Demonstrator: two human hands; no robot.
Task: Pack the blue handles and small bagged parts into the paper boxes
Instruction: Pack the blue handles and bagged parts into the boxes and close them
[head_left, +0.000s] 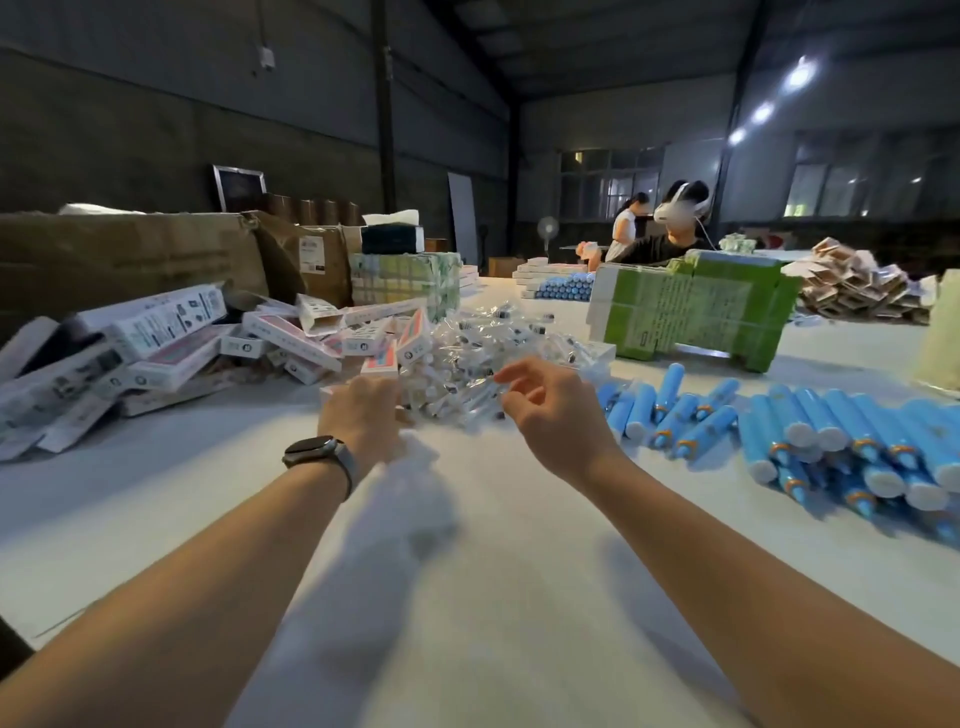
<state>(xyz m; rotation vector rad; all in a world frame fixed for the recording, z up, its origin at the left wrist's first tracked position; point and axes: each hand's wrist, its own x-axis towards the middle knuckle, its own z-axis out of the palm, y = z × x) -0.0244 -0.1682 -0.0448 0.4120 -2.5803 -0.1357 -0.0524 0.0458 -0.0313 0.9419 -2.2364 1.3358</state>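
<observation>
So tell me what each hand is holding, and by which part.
Left hand reaches into the near edge of the bagged parts; whether it grips anything cannot be told. Right hand hovers over the pile, fingers loosely curled, holding nothing.

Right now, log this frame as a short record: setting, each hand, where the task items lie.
setting: warehouse packing table
left hand: at near edge of bagged parts pile; grip not visible
right hand: fingers loosely curled over the pile, holding nothing clearly
blue handles: heaped right of the hands
paper boxes: piled at left
wristwatch: on left wrist
</observation>
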